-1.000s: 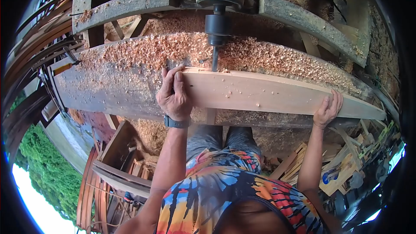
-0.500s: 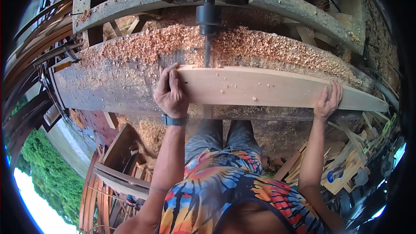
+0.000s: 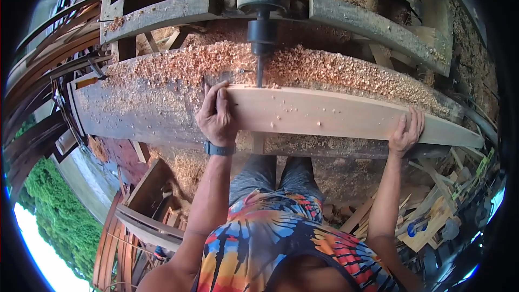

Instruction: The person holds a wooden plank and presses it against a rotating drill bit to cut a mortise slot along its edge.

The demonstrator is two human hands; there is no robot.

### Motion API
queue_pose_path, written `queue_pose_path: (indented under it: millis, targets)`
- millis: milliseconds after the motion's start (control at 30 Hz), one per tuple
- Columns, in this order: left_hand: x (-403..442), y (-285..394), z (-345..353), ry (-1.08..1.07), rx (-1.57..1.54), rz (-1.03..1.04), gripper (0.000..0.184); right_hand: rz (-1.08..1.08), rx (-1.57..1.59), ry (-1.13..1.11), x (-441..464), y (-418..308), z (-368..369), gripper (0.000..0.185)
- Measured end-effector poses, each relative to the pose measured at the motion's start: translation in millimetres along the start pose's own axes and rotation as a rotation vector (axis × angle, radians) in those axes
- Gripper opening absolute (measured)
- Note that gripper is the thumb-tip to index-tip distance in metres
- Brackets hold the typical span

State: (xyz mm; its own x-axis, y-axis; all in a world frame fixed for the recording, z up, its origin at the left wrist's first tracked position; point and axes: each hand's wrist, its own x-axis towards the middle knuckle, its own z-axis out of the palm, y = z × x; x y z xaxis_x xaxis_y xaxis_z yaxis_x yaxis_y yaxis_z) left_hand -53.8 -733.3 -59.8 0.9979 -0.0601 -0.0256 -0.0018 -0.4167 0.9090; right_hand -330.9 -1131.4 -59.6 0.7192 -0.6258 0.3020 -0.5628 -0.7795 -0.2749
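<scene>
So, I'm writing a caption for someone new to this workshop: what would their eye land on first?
Probably the brightly coloured shirt at the bottom centre, then the long pale board across the middle, held by the left hand at one end and the right hand towards the other. Above the board, a dark drill bit points down at its far edge, amid a thick band of wood shavings.

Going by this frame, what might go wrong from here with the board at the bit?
The left hand grips the board near the bit; a slip might bring them together. If the bit catches, the board might twist, as the right hand holds it well away. Wood chips heaped on the bench might hinder the board's movement.
</scene>
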Motion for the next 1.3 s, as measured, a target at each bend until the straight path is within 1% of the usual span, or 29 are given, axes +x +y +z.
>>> queue_pose_path:
  millis: [133, 233, 267, 367, 400, 500, 633, 667, 733, 767, 800, 900, 933, 1033, 1300]
  targets:
    - [15.3, 13.1, 7.1, -0.022, 0.076, 0.011, 0.020, 0.023, -0.045, 0.014, 6.1, 2.0, 4.0, 0.035]
    - [24.4, 11.0, 13.9, -0.005, -0.011, -0.005, 0.020, 0.032, -0.064, 0.012, 10.1, -0.8, 6.9, 0.036]
    - [22.7, 11.1, 12.0, -0.009, 0.026, -0.005, 0.019, 0.035, -0.065, 0.004, 10.5, -2.0, 5.7, 0.036]
    - [7.9, 4.9, 5.4, 0.035, 0.008, -0.007, 0.018, 0.023, -0.037, -0.005, 0.2, -6.7, 0.0, 0.036]
    - [5.0, 5.8, 0.1, 0.021, 0.056, 0.032, 0.017, 0.017, -0.024, -0.004, -3.0, -7.8, -1.1, 0.036]
    - [3.4, 6.1, -5.2, 0.026, 0.087, 0.029, 0.018, 0.041, -0.047, -0.003, -7.5, -9.6, 0.3, 0.036]
    - [28.2, 0.5, 6.0, -0.005, 0.003, 0.036, 0.021, 0.055, -0.065, 0.021, 5.7, -12.8, 9.4, 0.033]
    - [27.3, 0.5, 6.3, -0.006, -0.027, 0.010, 0.021, 0.056, -0.058, 0.019, 6.3, -12.9, 10.4, 0.033]
    - [28.1, -1.7, 7.5, -0.003, -0.032, 0.030, 0.021, 0.059, -0.051, 0.015, 5.2, -11.4, 9.5, 0.033]
    - [25.1, -1.5, 5.7, -0.002, -0.033, 0.035, 0.021, 0.062, -0.051, 0.005, 0.1, -12.7, 6.6, 0.033]
    - [19.5, 4.3, 6.3, 0.030, -0.087, -0.031, 0.021, 0.059, -0.049, 0.002, -0.7, -13.7, 5.5, 0.033]
    - [-6.0, 4.0, -11.2, 0.015, 0.031, -0.073, 0.021, 0.036, -0.055, -0.002, -13.0, -10.3, 2.1, 0.033]
    - [-18.0, -3.1, -17.1, 0.027, 0.076, 0.005, 0.021, 0.031, -0.062, -0.010, -21.2, -10.8, -2.2, 0.034]
    - [-49.2, -7.9, -35.9, 0.007, 0.153, 0.004, 0.022, 0.010, -0.040, -0.049, -35.0, -16.1, -13.9, 0.035]
    - [-34.6, -8.5, -33.7, 0.013, 0.096, 0.013, 0.023, 0.026, -0.037, -0.073, -31.6, -15.3, -9.2, 0.038]
